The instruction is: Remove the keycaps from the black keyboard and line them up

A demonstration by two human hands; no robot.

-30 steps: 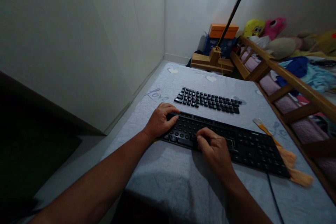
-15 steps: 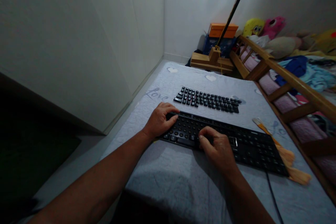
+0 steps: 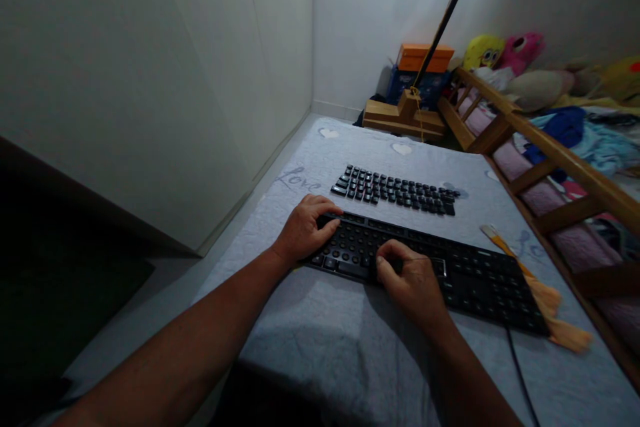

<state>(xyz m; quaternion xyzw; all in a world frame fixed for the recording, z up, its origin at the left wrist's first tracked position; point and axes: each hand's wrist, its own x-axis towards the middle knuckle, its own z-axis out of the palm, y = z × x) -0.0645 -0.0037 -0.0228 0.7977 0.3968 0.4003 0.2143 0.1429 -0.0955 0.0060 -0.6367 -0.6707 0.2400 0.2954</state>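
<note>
A black keyboard (image 3: 487, 280) lies slantwise on the cloth-covered surface, its left-hand letter area mostly stripped to bare round key sockets. My left hand (image 3: 305, 230) grips its left end, thumb across the top and fingers at the back edge. Over the bottom row, just right of the space bar (image 3: 353, 270), my right hand (image 3: 413, 275) is closed in a pinch. Whatever sits between those fingertips is too small and dark to make out. Behind the keyboard, loose black keycaps (image 3: 399, 191) are laid out in rows.
An orange-handled brush (image 3: 495, 235) and an orange cloth (image 3: 573, 335) lie by the keyboard's right end. Its cable (image 3: 520, 373) runs toward me. A wooden bed rail (image 3: 565, 153) borders the right side; a pale panel (image 3: 200, 93) stands left. A wooden stand (image 3: 400, 113) is behind.
My right hand's pinching fingertips have shifted very slightly left and up over the bottom row. The left hand, keyboard and loose keycaps look the same.
</note>
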